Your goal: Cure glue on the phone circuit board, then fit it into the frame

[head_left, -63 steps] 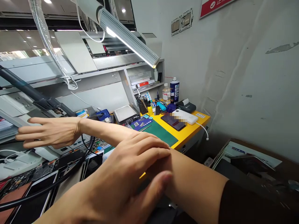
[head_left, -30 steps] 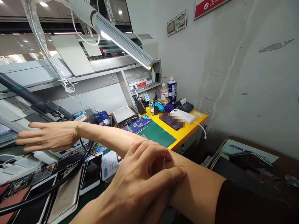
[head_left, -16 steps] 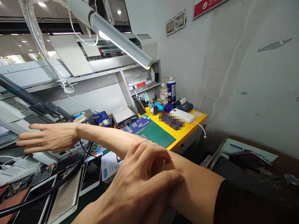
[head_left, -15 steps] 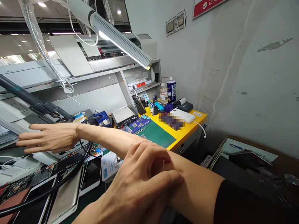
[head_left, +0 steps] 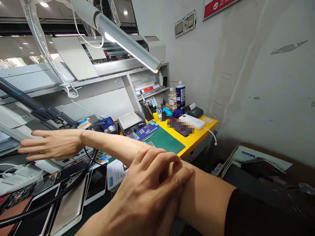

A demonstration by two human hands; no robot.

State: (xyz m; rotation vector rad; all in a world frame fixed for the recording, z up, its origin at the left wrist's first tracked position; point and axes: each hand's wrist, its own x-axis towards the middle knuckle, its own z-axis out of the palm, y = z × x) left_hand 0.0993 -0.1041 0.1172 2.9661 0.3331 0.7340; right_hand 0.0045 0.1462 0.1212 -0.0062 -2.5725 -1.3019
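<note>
My right arm reaches across the view from the right, its black sleeve [head_left: 256, 213] pushed up to around the elbow. At the far left end my right hand [head_left: 52, 145] has its fingers stretched out and holds nothing. From the lower left my left hand [head_left: 145, 186] lies over the bare right forearm [head_left: 209, 183], fingers bent and thumb pressed against the skin. Some of its fingers are hidden beneath the hand. Below the arm lie a gold phone [head_left: 70, 203], a white-framed phone [head_left: 97, 183] and a printed card [head_left: 115, 173].
A tube lamp [head_left: 130, 42] hangs over the yellow desk [head_left: 183, 142] with its green mat [head_left: 167, 141]. At the back stand a spray can [head_left: 180, 95] and a clear bottle [head_left: 172, 98]. A black cable [head_left: 73, 186] crosses the phones. A cardboard box [head_left: 248, 147] is at the right.
My left thumb and index finger have shifted slightly away from me along the right forearm, the thumb more. My right hand stays outstretched, almost still.
</note>
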